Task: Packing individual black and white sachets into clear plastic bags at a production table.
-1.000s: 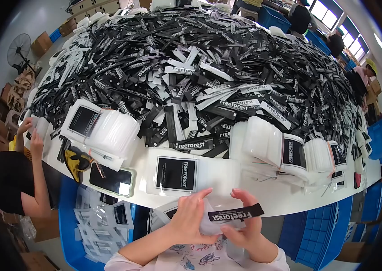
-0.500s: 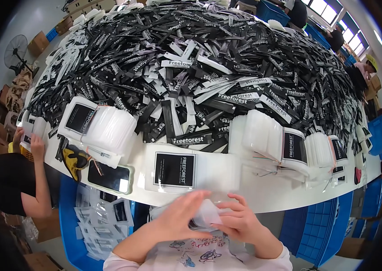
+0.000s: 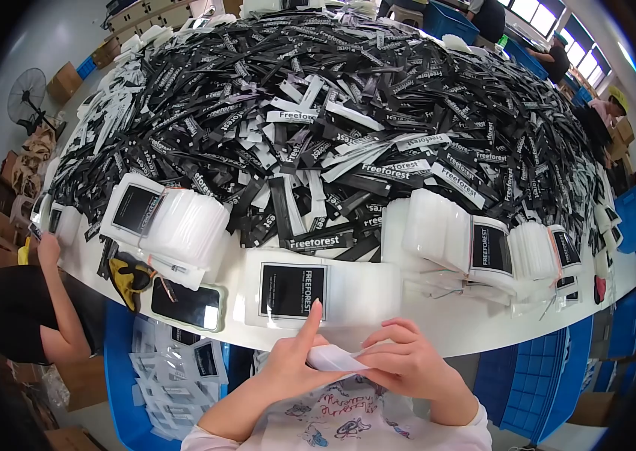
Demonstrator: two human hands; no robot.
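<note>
My left hand (image 3: 288, 361) grips a folded white translucent pouch (image 3: 330, 359), its index finger raised in front of a stack of white pouches with a black label (image 3: 291, 286) on the table's near edge. My right hand (image 3: 408, 364) pinches the pouch's other end, fingers bent over it. Whether anything is inside the pouch is hidden. A phone (image 3: 186, 304) and yellow-handled scissors (image 3: 124, 272) lie left of the stack.
A large heap of black and white strips (image 3: 348, 98) covers the table. Bundled pouches (image 3: 182, 225) (image 3: 438, 233) sit either side. Blue bins (image 3: 119, 361) (image 3: 528, 383) stand below. A co-worker (image 3: 25, 308) works at the left; others work at the back right.
The black strip that was across the white pouch in my hands is out of sight. My right fingers have turned over onto the pouch, and my left index finger points more upward.
</note>
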